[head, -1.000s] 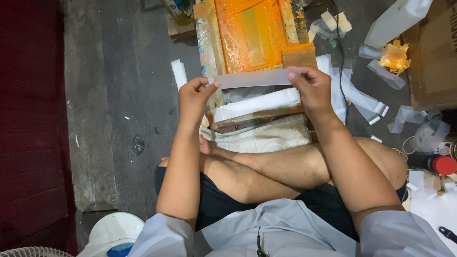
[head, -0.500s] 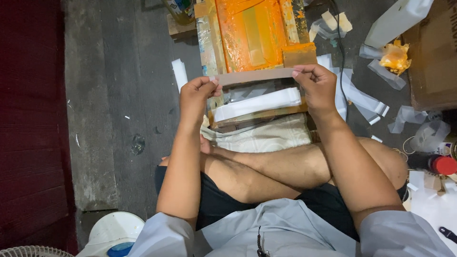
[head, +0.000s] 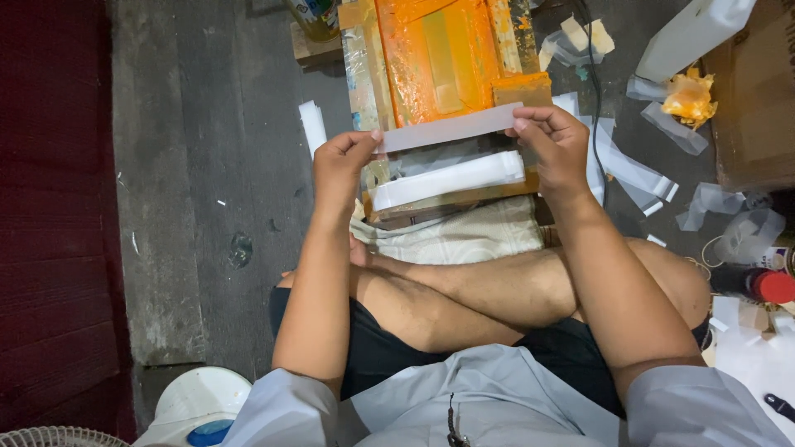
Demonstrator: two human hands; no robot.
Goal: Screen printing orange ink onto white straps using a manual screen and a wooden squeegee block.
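My left hand (head: 344, 161) and my right hand (head: 553, 142) each pinch one end of a long, narrow white strip (head: 451, 128), holding it level above a wooden frame (head: 447, 200). An orange-stained screen (head: 439, 50) fills the far part of that frame. A stack of similar white strips (head: 447, 180) lies on the frame just below the held one. I sit cross-legged on the floor, with a cream cloth (head: 460, 234) between my legs and the frame.
Loose white strips (head: 629, 170) and clear wrappers litter the grey floor at right. A cardboard box (head: 758, 91) stands at far right, a red-capped bottle (head: 758, 284) beside my knee. A white fan base (head: 199, 401) sits at lower left, a dark red mat (head: 50, 207) along the left.
Both hands have lifted the strip slightly and tilted it, so its right end now sits higher over the orange screen. My arms and legs stay where they were.
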